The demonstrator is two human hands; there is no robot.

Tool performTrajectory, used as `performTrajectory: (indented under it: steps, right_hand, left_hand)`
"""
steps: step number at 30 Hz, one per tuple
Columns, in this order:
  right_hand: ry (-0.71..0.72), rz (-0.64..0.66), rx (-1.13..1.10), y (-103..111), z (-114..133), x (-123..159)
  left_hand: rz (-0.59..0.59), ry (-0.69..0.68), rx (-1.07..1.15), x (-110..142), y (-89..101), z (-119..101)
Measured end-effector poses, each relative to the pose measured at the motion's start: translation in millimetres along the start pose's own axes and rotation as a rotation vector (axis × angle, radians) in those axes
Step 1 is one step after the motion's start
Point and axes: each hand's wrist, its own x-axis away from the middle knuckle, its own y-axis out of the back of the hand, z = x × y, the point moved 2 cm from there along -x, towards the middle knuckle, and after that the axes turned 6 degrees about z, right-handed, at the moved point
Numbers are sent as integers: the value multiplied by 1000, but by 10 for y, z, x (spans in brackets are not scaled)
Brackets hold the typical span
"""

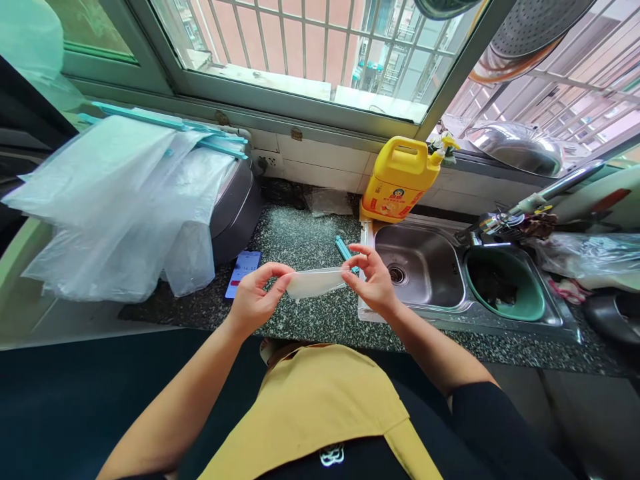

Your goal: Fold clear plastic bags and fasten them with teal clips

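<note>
A small, translucent whitish plastic bag (pixel 316 283) is stretched between my hands above the speckled counter. My left hand (pixel 257 297) pinches its left end between thumb and fingers. At the right end, my right hand (pixel 369 277) grips the upper corner the same way. Just behind my right fingers lies a teal sealing strip (pixel 344 249) on the counter, its near end partly hidden by the hand. To the left, several larger clear plastic bags (pixel 115 200) are heaped, with teal strips (pixel 170 123) along their top edges.
A lit phone (pixel 243 272) lies left of my hands, beside a dark grey appliance (pixel 237 210). A yellow pump jug (pixel 400 179) stands by the steel sink (pixel 425 260). The sink's right side holds a green basin (pixel 533 303). A barred window is behind.
</note>
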Motion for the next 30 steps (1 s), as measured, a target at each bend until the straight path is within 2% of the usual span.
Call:
performTrajectory:
  steps: [7,21,23,25,27,30]
  right_hand:
    - [-122,-20,26,-2,-37,4]
    - [-125,32,86,18,75,5]
    - [-107,41,116,16,113,15]
    - [-71,59,160,1,160,21]
    - [-16,80,206,-26,209,19]
    - [66,104,252,-63,268,9]
  left_hand:
    - [-12,-12,21,13,1,-12]
    - [6,7,-2,34,16,12]
    - [-25,-5,-51,29,25,-7]
    - [-80,-81,-158,-2,17,-82]
    - [-67,-213,-298,-66,-44,-198]
    - [119,-367,-426,-190,-216,-339]
